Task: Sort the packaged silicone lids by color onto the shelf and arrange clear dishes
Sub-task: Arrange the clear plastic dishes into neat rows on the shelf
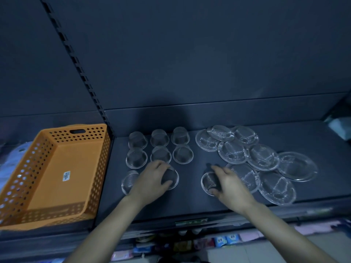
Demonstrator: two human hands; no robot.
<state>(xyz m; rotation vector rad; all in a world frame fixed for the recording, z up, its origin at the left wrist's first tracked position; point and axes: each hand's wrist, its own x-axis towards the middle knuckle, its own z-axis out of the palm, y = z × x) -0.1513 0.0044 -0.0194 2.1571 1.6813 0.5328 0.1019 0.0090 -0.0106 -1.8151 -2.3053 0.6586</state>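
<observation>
Clear dishes (160, 138) sit on the shelf (190, 204): small bowls (136, 158) just beyond the left hand (152, 179), flat plates (297, 166) beside the right hand (229, 183). Each hand curls over one small bowl. They look light, rigid, slick and breakable; best gripped at the rim.

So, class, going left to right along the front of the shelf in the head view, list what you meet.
Orange basket → tilted clear dish → left hand → left-hand bowl, gripped → right-hand bowl, gripped → right hand → front flat plate.
</observation>
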